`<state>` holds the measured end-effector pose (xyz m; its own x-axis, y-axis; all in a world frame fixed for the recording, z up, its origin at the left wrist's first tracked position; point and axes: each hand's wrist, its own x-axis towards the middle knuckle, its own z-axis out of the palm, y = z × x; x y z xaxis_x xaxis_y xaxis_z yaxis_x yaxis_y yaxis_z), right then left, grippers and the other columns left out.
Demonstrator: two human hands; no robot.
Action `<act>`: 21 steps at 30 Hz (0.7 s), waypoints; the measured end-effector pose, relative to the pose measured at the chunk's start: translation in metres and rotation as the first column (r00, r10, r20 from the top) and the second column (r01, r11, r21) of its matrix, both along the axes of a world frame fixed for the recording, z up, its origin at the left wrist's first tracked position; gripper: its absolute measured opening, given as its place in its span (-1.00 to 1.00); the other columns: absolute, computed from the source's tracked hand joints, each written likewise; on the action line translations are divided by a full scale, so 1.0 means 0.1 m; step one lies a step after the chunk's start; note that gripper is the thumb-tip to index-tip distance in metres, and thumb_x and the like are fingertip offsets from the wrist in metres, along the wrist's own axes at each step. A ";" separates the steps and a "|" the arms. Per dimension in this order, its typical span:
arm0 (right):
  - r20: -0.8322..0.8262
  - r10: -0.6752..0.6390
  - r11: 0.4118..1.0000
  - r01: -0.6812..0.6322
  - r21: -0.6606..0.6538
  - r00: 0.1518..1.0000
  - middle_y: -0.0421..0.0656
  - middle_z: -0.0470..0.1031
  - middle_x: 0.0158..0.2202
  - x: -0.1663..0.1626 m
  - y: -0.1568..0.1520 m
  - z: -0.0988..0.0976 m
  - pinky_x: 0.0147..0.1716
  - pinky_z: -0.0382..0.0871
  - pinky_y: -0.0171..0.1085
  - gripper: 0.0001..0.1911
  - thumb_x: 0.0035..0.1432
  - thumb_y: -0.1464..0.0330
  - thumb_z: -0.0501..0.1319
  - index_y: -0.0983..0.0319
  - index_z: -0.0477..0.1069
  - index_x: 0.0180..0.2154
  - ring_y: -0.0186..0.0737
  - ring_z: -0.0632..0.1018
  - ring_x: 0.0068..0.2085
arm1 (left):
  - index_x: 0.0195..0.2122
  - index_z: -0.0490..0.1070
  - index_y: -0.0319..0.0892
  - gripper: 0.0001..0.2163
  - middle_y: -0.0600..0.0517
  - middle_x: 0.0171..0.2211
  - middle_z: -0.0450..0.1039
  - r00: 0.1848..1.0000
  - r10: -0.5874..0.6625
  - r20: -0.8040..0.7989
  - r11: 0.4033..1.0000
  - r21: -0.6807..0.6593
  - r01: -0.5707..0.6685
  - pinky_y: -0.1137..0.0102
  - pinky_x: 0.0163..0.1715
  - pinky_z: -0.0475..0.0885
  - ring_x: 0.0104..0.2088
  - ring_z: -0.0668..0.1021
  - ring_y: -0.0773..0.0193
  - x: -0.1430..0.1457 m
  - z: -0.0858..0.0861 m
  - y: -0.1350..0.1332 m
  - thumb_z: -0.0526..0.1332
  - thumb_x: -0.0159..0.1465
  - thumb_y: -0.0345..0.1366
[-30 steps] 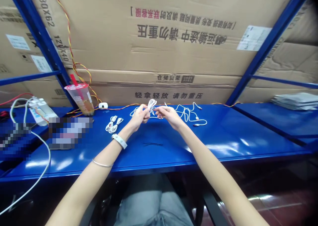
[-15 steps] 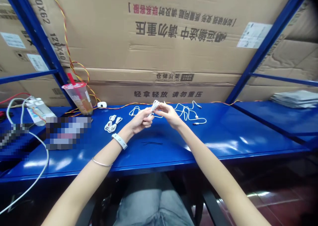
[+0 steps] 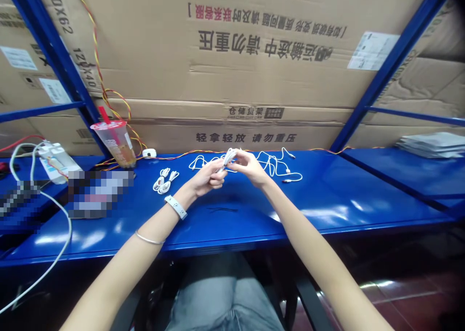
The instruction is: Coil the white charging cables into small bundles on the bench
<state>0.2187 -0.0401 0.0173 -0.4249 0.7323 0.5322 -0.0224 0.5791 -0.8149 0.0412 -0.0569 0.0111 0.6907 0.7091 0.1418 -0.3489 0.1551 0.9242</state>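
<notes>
Above the blue table, my left hand (image 3: 208, 179) is closed around the lower part of a coiled white cable (image 3: 230, 155), whose loops stick up out of the fist. My right hand (image 3: 250, 167) reaches in from the other side, thumb and fingertips pinched together against the middle of the coil. A small dark band shows at the coil's waist; what the right fingertips pinch is too small to make out. Thin black ties (image 3: 222, 210) lie on the table just below my hands. Left of them rest two bundled white cables (image 3: 165, 181).
Loose white cables (image 3: 276, 167) sprawl behind and right of my hands on the blue table (image 3: 348, 190). A drink cup (image 3: 115, 144) with a red straw, a white case (image 3: 149, 153) and a power strip (image 3: 58, 164) stand left. Cardboard boxes form the back; flat packets (image 3: 432, 144) lie right.
Both hands and the coiled cable have shifted very slightly to the right. My right fingers have bent a little more at the coil. Things on the table lie as before.
</notes>
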 end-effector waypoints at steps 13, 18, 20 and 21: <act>-0.049 -0.003 1.000 0.001 -0.028 0.999 -0.19 0.40 -0.30 -0.01 0.00 -0.03 -0.23 0.32 -0.29 -0.72 -0.03 0.23 0.35 0.23 0.44 -0.28 -0.25 0.42 -0.22 | -0.19 0.30 -0.15 -0.81 0.30 -0.71 -0.12 0.999 0.024 0.021 0.999 -0.026 -0.024 0.64 -0.75 -0.08 -0.76 -0.08 0.56 0.04 -0.01 -0.03 0.16 0.24 -0.19; -0.093 -0.023 0.998 0.018 -0.052 0.995 -0.20 0.45 -0.32 -0.03 0.00 -0.03 -0.20 0.33 -0.27 -0.73 -0.07 0.22 0.36 0.23 0.46 -0.33 -0.25 0.46 -0.23 | -0.22 0.31 -0.17 -0.81 0.25 -0.69 0.06 0.996 0.089 0.019 0.995 0.038 -0.090 0.63 -0.74 -0.03 -0.76 -0.01 0.58 0.08 0.00 -0.06 0.14 0.25 -0.16; -0.119 -0.025 0.998 0.017 -0.068 0.993 -0.21 0.45 -0.33 -0.03 0.00 -0.03 -0.20 0.34 -0.26 -0.73 -0.08 0.22 0.37 0.23 0.45 -0.35 -0.25 0.47 -0.25 | -0.22 0.31 -0.19 -0.79 0.20 -0.64 0.20 0.992 0.123 0.011 0.988 0.096 -0.124 0.61 -0.72 0.01 -0.76 0.04 0.59 0.10 0.00 -0.06 0.14 0.25 -0.15; -0.129 -0.025 0.997 0.016 -0.073 0.991 -0.21 0.46 -0.34 -0.03 -0.01 -0.03 -0.20 0.34 -0.26 -0.72 -0.09 0.22 0.38 0.24 0.45 -0.35 -0.26 0.48 -0.25 | -0.23 0.31 -0.19 -0.78 0.17 -0.60 0.26 0.990 0.139 0.006 0.982 0.126 -0.138 0.60 -0.72 0.03 -0.75 0.07 0.59 0.11 0.00 -0.06 0.14 0.25 -0.14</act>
